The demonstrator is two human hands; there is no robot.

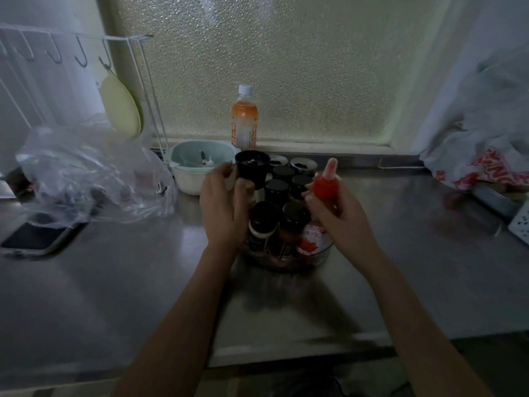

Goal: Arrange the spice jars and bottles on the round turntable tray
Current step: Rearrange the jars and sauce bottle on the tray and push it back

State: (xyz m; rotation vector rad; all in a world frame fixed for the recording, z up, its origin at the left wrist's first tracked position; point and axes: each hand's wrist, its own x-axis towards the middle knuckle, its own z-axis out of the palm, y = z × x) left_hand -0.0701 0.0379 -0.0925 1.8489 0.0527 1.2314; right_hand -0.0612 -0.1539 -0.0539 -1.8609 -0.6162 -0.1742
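A clear round turntable tray (322, 255) sits mid-counter, packed with several black-capped spice jars (276, 189). My left hand (221, 207) grips a tall jar with a wide black lid (252, 167) at the tray's left side; most of its body is hidden by my fingers. My right hand (340, 214) holds a red squeeze bottle (326, 183) with a pointed nozzle, upright over the tray's right edge. A small red-and-white jar (310, 239) stands at the tray's front right, under that hand.
An orange drink bottle (244, 121) stands on the window sill behind. A pale bowl (197, 164) sits left of the tray, beside a crumpled clear plastic bag (94, 173) and a phone (37, 236). A white bag with red print (483, 167) lies at the right.
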